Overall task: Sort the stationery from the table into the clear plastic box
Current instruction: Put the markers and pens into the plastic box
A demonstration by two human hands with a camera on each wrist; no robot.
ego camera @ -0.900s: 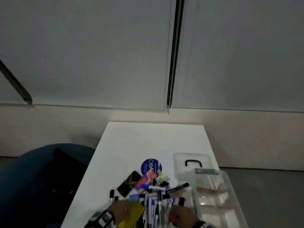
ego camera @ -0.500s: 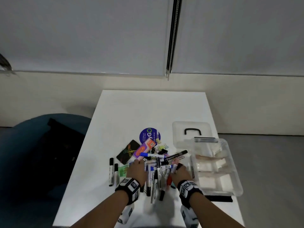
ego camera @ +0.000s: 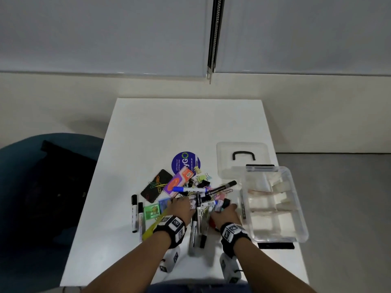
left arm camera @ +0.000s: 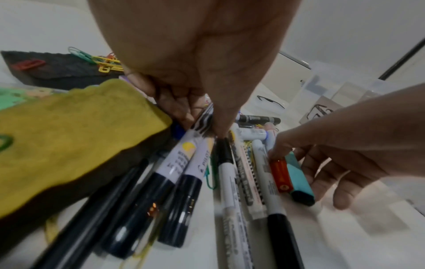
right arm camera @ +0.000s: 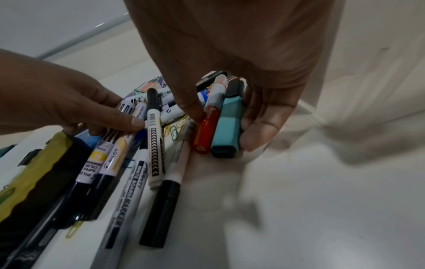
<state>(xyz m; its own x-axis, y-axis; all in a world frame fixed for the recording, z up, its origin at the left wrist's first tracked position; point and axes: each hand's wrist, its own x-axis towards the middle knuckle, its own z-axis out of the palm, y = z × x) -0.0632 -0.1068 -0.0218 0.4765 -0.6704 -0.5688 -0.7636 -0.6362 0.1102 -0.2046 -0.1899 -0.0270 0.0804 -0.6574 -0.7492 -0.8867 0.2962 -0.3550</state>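
White table top (ego camera: pixel 190 123) under a pale wall carries the whole job. Half a second back both hands already sat in the heap of marker pens (ego camera: pixel 197 218), and they remain there; only the view has dropped slightly. The left hand (ego camera: pixel 179 210) pinches pen barrels at the heap's left side. The right hand (ego camera: pixel 225 213) now curls round a red marker (right arm camera: pixel 205 131) and a teal highlighter (right arm camera: pixel 227 127). The clear plastic box (ego camera: pixel 300 225) stands just right of the heap, its compartments apparently unfilled, so sorting looks barely begun.
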